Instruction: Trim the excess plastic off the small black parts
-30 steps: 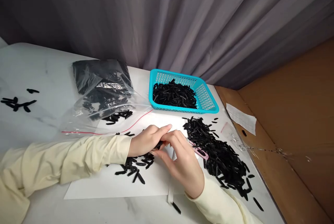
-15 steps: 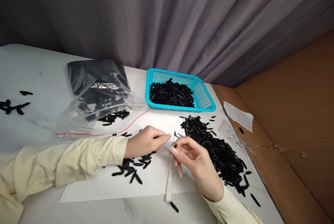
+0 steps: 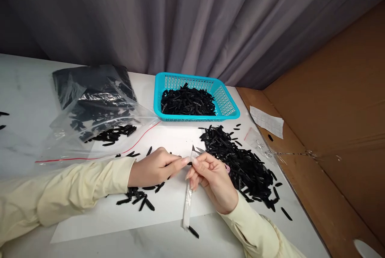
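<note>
My left hand [image 3: 161, 165] and my right hand [image 3: 212, 179] meet at the fingertips over a white sheet [image 3: 120, 224]. Between their pinched fingers shows a small black piece [image 3: 189, 163], mostly covered by the fingers. Just beyond my right fingertips, pointed metal blades [image 3: 198, 150] stick out, with a bit of pink handle beside that hand. Below the hands lies a narrow clear-and-white strip [image 3: 187, 206]. Black pieces [image 3: 140, 198] are scattered under my left wrist, and a large heap of them [image 3: 243, 165] lies right of my right hand.
Behind the hands stands a blue basket [image 3: 195, 117] holding black pieces. A clear zip bag [image 3: 99, 101] with black contents lies back left. Paper [image 3: 267, 121] and a small clear bag [image 3: 258, 141] are by the cardboard [image 3: 331, 89] at right.
The view has shifted, so the basket and heap appear further left. My fingertips have come together; before, a gap separated my hands, with a black piece in my right fingers.
</note>
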Motion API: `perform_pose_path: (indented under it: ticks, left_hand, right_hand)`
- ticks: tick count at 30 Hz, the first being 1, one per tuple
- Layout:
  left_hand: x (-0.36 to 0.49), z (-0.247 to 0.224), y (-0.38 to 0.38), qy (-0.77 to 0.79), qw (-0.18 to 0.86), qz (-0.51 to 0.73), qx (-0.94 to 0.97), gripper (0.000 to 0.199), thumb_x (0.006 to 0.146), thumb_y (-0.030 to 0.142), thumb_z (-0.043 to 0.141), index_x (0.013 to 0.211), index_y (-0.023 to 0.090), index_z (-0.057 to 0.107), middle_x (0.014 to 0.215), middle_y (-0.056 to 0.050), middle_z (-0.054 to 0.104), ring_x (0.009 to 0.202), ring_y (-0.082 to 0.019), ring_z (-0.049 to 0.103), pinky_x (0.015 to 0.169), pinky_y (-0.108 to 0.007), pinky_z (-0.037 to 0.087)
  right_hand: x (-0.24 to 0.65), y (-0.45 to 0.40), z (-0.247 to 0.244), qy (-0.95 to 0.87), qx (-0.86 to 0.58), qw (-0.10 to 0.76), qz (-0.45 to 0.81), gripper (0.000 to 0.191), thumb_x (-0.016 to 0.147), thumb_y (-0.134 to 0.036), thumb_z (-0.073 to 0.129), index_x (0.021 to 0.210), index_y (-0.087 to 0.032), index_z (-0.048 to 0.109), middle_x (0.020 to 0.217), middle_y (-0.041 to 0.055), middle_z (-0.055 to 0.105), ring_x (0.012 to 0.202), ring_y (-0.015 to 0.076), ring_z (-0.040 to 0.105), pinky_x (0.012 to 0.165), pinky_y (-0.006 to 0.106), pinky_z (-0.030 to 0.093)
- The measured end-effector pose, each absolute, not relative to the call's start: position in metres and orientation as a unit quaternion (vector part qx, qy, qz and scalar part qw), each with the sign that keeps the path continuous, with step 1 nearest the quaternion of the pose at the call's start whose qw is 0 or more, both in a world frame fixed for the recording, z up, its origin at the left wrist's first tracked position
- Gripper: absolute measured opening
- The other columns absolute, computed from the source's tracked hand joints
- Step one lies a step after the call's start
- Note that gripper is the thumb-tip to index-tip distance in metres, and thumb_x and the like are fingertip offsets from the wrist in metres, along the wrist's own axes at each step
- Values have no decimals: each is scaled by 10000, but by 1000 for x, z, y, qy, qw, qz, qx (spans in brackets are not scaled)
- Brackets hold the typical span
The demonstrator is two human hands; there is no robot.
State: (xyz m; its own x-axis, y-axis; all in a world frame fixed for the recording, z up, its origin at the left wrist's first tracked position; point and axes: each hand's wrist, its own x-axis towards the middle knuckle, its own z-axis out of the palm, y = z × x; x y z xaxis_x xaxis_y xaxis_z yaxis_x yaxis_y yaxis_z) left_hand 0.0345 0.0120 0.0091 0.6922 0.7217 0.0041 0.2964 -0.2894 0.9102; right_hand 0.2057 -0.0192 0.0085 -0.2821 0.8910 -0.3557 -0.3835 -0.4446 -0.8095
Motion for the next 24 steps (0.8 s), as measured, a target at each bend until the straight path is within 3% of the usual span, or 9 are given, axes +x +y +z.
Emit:
perform_pose_path:
  ticks: [11,24]
  left_hand:
    - [34,11,14,320,498,210,778,334,882,235,289,557,179,342,465,66,358,423,-58,324,476,-183,298]
    - [31,8,14,307,539,206,757,361,886,265,256,549,183,358,471,55,385,439,-73,354,520,-204,325]
  right_hand:
    - [205,-19,11,-277,-402,423,763,207,735,-305,686,707,-129,581,707,65,724,580,127,682,563,199,552]
    - [205,-21,14,-282,-367,425,778,157,758,-270,669,730,-137,591,712,62,728,575,129,686,546,188,544]
